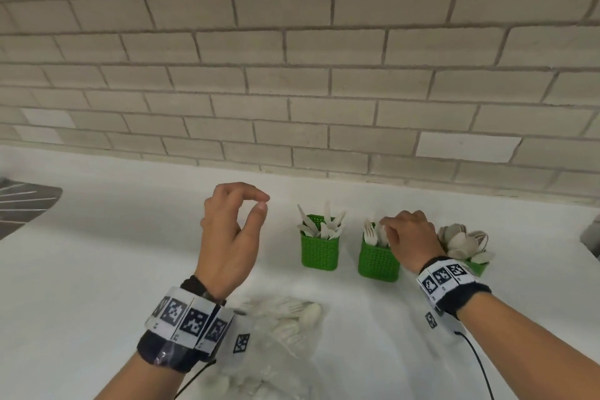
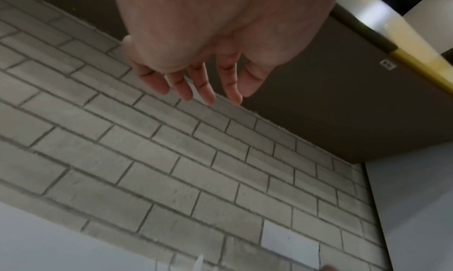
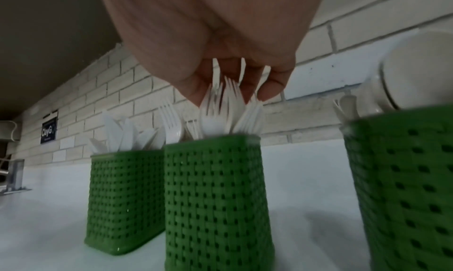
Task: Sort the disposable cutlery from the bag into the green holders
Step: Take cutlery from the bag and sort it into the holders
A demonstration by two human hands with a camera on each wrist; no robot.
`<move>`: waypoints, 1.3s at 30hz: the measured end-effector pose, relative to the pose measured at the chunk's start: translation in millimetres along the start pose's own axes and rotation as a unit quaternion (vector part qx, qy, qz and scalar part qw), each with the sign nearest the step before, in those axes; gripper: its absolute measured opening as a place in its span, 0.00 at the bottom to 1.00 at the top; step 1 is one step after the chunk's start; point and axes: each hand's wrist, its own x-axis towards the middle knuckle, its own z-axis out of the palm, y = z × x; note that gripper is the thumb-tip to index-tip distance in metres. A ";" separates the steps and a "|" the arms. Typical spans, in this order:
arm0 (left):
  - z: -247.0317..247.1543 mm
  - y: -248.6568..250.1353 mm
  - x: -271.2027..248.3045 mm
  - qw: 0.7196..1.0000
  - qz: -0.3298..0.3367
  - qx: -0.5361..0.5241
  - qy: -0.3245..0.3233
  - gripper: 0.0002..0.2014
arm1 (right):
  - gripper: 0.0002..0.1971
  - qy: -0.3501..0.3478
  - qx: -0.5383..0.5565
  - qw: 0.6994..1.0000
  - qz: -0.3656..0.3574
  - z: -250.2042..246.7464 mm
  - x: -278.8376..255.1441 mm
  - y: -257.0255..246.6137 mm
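The forks [image 3: 218,108] stand tines up in the middle green holder [image 1: 378,261], at 1 o'clock from the bag [image 1: 279,328] on the counter [image 1: 97,253]. The right hand [image 1: 410,239] curls its fingers over the fork tips, grasping them. Risk: a sideways pull likely tips this light holder, or snags a tine and drags forks out. All are thin, white, loosely fanned. Knives [image 1: 321,226] fill the holder at 9 o'clock; spoons [image 1: 461,240] the one at 3 o'clock. The left hand [image 1: 229,237] hovers released, empty.
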 end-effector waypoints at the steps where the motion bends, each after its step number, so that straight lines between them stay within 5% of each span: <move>1: -7.8 4.2 -0.4 1.000 0.007 -0.002 0.002 0.07 | 0.18 -0.011 -0.008 1.000 0.006 1.7 -1.9 0.4; 8: -56.9 11.1 -24.3 0.999 0.027 0.028 -0.004 0.06 | 0.20 0.048 0.135 0.990 -0.015 -12.1 -26.4 -10.0; 12: -74.8 -5.6 -55.8 0.998 -0.003 0.060 -0.011 0.07 | 0.12 0.097 0.194 0.969 -0.120 -22.5 -61.5 -42.3; 17: -90.6 -33.4 -101.7 0.987 -0.083 0.126 -0.047 0.08 | 0.12 -0.012 0.291 0.927 -0.236 -36.8 -121.0 -114.5; 24: -100.0 -71.0 -151.7 0.954 -0.241 0.163 -0.077 0.34 | 0.13 -0.213 0.273 0.880 -0.325 7.3 -172.3 -189.7; 31: -98.2 -93.6 -165.5 0.959 -0.258 0.117 -0.021 0.09 | 0.16 -0.312 0.223 0.886 -0.260 55.4 -165.5 -223.4; 35: -101.3 -87.8 -163.6 0.969 -0.232 0.078 -0.023 0.06 | 0.13 -0.257 0.194 0.931 -0.174 55.7 -144.2 -217.6; 39: -101.4 -79.2 -158.8 0.978 -0.202 0.041 -0.010 0.05 | 0.20 -0.204 0.150 0.953 -0.165 53.3 -145.1 -231.2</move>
